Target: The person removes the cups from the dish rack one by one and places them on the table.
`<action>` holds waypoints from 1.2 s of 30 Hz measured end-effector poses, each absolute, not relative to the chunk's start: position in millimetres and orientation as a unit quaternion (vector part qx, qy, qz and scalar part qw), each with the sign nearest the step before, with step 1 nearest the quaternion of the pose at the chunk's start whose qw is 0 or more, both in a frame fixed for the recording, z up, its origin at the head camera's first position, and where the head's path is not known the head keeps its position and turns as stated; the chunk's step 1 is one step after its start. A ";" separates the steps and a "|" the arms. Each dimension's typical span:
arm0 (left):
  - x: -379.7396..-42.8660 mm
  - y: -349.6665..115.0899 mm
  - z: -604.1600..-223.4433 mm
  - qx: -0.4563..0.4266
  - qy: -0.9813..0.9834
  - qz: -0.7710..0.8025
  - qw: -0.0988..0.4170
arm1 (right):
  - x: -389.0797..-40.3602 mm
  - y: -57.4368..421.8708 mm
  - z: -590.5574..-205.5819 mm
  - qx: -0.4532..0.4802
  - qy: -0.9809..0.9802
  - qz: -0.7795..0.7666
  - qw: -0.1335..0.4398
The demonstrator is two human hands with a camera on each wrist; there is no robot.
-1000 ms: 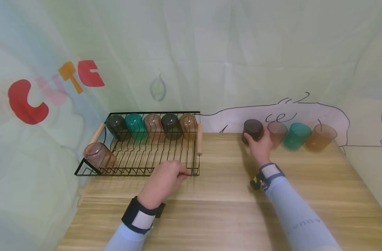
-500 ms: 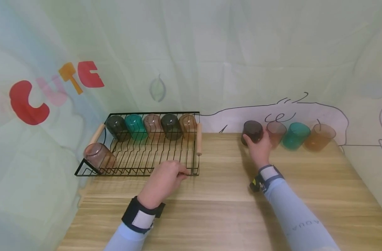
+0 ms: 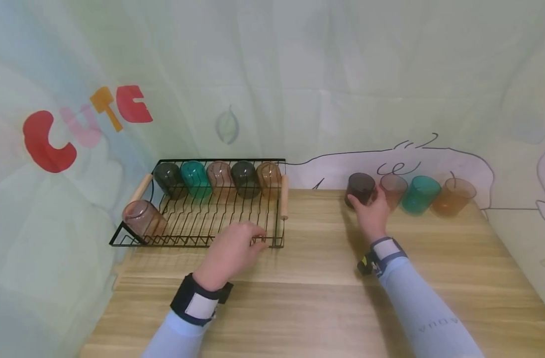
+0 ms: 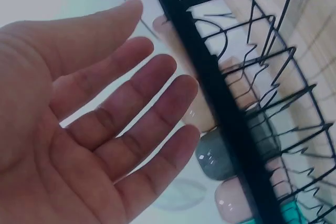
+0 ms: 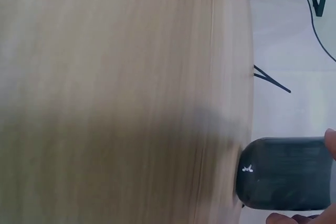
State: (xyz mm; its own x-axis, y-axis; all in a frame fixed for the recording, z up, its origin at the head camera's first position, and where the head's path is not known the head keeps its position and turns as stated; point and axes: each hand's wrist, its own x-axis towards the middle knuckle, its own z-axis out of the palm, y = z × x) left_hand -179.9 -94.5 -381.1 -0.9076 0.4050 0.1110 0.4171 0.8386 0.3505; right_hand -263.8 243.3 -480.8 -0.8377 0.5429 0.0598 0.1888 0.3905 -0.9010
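Note:
My right hand (image 3: 372, 213) grips a dark grey glass cup (image 3: 361, 184), thumb on one side and fingers on the other. That cup stands upright at the back of the wooden table; the right wrist view shows its rounded base (image 5: 257, 174) at the tabletop. My left hand (image 3: 229, 253) is at the front rail of a black wire drying rack (image 3: 187, 244), holding nothing. In the left wrist view its fingers (image 4: 157, 98) are relaxed and slightly bent, beside the rack's black bar (image 4: 210, 85).
Several upside-down cups line the rack's back row, including a teal cup (image 3: 196, 179). A pinkish cup (image 3: 143, 218) lies at its front left. Right of my right hand stand a pink cup (image 3: 394, 190), a green cup (image 3: 421, 195) and an amber cup (image 3: 455, 197). A curtain (image 3: 344, 109) hangs behind.
My left hand's thumb and fingers have parted at the front rail, and the hand has shifted slightly left. My right hand stays on the dark cup. The head view has shifted a little.

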 end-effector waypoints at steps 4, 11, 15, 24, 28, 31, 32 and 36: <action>-184.3 -101.3 -372.5 -0.211 -0.957 -0.195 0.037 | -254.4 247.1 -477.3 -0.217 -0.823 0.496 0.171; -190.8 -121.3 -364.8 -0.187 -0.958 -0.198 0.090 | -231.0 254.5 -472.5 -0.162 -0.814 0.529 0.180; -193.5 -138.6 -361.5 -0.155 -0.960 -0.197 0.125 | -213.4 260.3 -463.4 -0.141 -0.819 0.525 0.185; -212.6 -174.5 -358.8 -0.081 -0.961 -0.199 0.173 | -180.3 270.3 -443.5 -0.096 -0.874 0.433 0.196; -223.7 -186.8 -366.7 -0.074 -0.963 -0.169 0.198 | -167.8 270.9 -441.3 -0.083 -0.895 0.399 0.181; -230.5 -197.5 -371.2 -0.059 -0.962 -0.157 0.215 | -161.6 270.3 -440.7 -0.074 -0.906 0.378 0.173; -232.3 -201.3 -372.1 -0.053 -0.962 -0.156 0.216 | -160.1 269.9 -440.9 -0.071 -0.909 0.372 0.172; -236.5 -213.8 -373.8 -0.025 -0.966 -0.171 0.195 | -155.7 267.8 -444.8 -0.050 -0.920 0.347 0.176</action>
State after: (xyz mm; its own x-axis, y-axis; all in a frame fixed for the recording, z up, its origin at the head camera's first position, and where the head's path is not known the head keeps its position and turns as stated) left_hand -236.5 -213.8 -373.8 -0.9228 -0.0187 0.3848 0.1143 0.9405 0.3199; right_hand -155.7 267.8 -444.8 -0.9328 0.2140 0.2900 -0.0308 0.7543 -0.6558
